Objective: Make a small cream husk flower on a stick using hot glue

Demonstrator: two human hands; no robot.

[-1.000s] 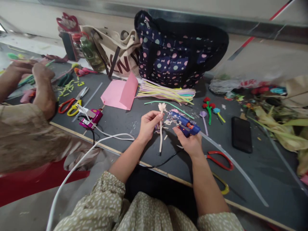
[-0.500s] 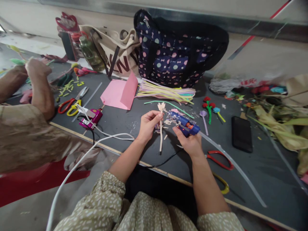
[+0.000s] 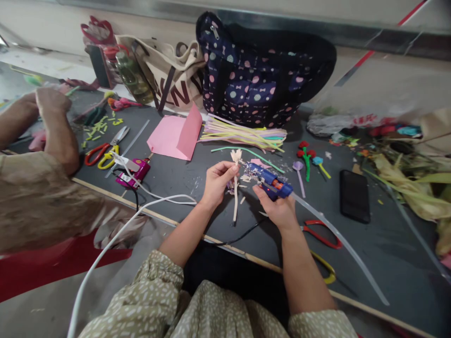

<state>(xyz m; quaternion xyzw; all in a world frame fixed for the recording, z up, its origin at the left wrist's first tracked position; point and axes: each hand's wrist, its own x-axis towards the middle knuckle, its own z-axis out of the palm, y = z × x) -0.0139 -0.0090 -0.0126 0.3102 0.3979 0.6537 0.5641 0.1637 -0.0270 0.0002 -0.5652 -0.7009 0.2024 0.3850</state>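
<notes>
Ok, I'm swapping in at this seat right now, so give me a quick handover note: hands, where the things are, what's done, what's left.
Left hand: shut on the pale stem, its tufted tip up.
Right hand: shut on the blue glue gun, nozzle aimed at the stem's top, glue stick trailing behind.
Finished small flowers lie to the right, red scissors by the right wrist, the strip bundle ahead.
Done: the stem has a tuft.
Left: whether glue is on it cannot be told.

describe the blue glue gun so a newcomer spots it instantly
Start at the big navy polka-dot bag at the back of the dark table. Straight toward the camera, the right hand grips the blue glue gun. Unlike the pink glue gun lying further left, it is blue with an orange band and held.
</notes>
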